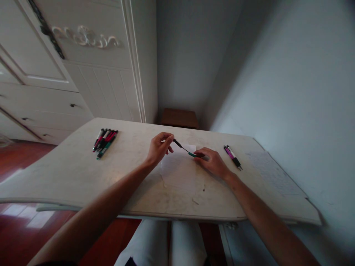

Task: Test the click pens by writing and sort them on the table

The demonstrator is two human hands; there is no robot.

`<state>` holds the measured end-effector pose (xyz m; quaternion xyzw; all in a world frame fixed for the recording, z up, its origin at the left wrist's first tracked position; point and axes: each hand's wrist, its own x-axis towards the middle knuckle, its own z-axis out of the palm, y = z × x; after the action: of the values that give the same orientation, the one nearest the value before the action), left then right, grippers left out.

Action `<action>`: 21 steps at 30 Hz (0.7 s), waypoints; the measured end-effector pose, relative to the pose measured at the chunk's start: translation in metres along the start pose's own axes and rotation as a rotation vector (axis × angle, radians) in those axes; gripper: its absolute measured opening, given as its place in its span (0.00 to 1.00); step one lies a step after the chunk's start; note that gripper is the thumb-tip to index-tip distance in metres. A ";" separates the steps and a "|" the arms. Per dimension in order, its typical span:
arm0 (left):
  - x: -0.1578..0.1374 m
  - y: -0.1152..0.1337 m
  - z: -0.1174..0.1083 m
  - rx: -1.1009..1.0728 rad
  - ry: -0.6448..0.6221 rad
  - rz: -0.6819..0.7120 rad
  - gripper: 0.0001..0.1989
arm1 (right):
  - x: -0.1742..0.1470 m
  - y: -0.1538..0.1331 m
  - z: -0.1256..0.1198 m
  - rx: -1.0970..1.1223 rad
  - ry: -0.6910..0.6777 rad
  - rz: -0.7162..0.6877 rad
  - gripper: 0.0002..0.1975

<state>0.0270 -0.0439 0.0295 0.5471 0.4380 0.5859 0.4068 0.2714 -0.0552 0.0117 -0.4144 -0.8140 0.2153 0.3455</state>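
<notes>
Over a white sheet of paper (177,171), a pen is parted in two between my hands. Its black section (178,143) is pinched by my left hand (161,147), fingers closed near the tip. From that section a thin dark refill (185,149) runs down to the right, reaching the green barrel (192,154). My right hand (210,161) grips this barrel between thumb and fingers, lower and nearer the table. I cannot tell whether the refill's end sits inside the barrel or just at its mouth. To the right of my right hand lie pens with purple and white barrels (232,157).
A pile of pens (104,142) in black, red, white and green lies on the left of the white table (133,177). A written sheet (273,171) is at the right, by the wall. Small dark bits (204,189) lie near the front edge. Behind stands a brown box-like piece (179,117).
</notes>
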 end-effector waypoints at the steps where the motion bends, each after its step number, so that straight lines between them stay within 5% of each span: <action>1: 0.000 0.000 -0.001 0.014 0.010 -0.009 0.15 | 0.000 0.000 -0.001 -0.022 -0.009 -0.015 0.10; 21: 0.012 -0.012 -0.013 0.088 0.176 0.003 0.11 | 0.001 0.016 -0.012 -0.118 -0.010 -0.092 0.07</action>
<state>0.0131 -0.0298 0.0208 0.5115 0.4965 0.6124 0.3418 0.2885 -0.0440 0.0100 -0.3950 -0.8452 0.1526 0.3260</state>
